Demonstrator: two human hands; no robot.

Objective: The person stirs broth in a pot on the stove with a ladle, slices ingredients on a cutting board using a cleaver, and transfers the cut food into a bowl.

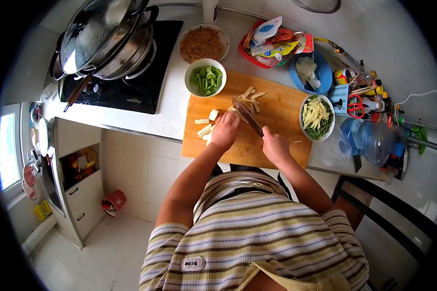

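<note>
My right hand is wrapped round the handle of a kitchen knife, its broad blade pointing up and left over a wooden cutting board. Beside the blade, my left hand has its fingers bent and pressed on a pale, cream-coloured food piece, mostly covered by the fingertips. Cut pale strips lie on the far side of the blade. Several thicker pale chunks rest left of my left hand, some partly under it.
A bowl of green leafy pieces stands at the board's far left corner, a bowl of pale and green strips at its right. Behind are a plate of brown shreds and a blue basin. A steamer pot sits on the stove.
</note>
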